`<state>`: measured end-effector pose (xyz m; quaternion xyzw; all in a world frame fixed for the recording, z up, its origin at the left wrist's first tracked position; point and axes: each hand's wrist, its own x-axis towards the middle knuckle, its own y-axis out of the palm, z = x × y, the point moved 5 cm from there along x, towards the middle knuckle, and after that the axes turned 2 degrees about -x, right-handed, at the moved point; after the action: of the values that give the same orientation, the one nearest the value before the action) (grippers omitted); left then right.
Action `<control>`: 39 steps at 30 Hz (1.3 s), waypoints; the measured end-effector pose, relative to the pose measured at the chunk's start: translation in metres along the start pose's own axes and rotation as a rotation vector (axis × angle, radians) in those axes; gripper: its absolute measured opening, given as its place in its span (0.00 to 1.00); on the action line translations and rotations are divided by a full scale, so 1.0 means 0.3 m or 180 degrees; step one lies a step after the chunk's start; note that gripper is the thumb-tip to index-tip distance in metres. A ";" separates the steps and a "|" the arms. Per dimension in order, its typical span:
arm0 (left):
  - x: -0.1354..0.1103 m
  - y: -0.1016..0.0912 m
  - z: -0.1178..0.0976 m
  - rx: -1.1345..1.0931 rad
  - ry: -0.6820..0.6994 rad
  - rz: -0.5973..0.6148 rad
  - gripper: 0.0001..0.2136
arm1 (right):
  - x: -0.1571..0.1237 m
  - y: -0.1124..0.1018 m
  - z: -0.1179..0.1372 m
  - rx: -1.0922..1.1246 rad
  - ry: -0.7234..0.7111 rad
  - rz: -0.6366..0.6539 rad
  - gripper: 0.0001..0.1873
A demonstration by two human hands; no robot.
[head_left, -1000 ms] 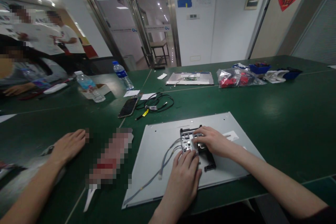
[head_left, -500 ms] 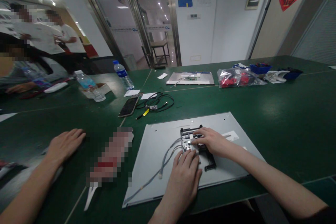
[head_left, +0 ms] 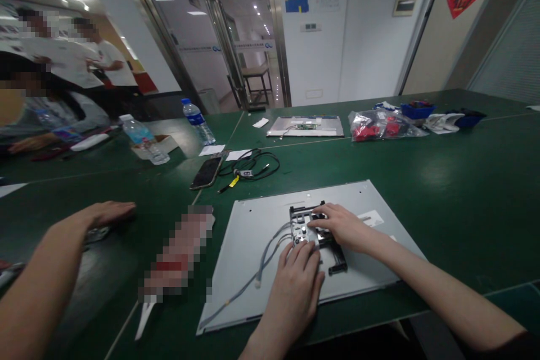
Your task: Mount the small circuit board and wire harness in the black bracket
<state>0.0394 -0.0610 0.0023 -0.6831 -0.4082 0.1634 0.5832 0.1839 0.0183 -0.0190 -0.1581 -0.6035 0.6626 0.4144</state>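
Note:
A grey metal monitor back panel (head_left: 261, 225) lies flat on the green table (head_left: 442, 180) in front of me. A black plastic bracket (head_left: 337, 261) with a small control board (head_left: 300, 225) sits on its middle, and grey cables (head_left: 264, 253) run from the board toward the panel's near left corner. My left hand (head_left: 293, 292) lies flat on the panel with its fingertips against the board's near edge. My right hand (head_left: 343, 226) is curled over the bracket, fingers together and bent, gripping its top part. What lies under that palm is hidden.
A co-worker's bare arm (head_left: 37, 287) and hand (head_left: 107, 212) reach across the table at the left. Further back lie a phone (head_left: 206, 172), a coiled black cable (head_left: 251, 167), water bottles (head_left: 143, 139), a second panel (head_left: 306, 126) and a bag of red parts (head_left: 379, 125). People stand at far left.
The co-worker's forearm has lifted and swung toward me, and that hand has shifted slightly back. My own two hands have barely moved on the bracket.

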 end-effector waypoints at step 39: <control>0.002 -0.011 0.000 -0.0060 0.0114 -0.0173 0.11 | -0.003 -0.146 0.024 0.0568 -0.0287 -0.0545 0.08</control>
<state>0.0388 -0.0606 0.0055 -0.6801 -0.4176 0.1314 0.5881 0.1952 0.0095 0.0231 -0.0387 -0.5715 0.6823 0.4543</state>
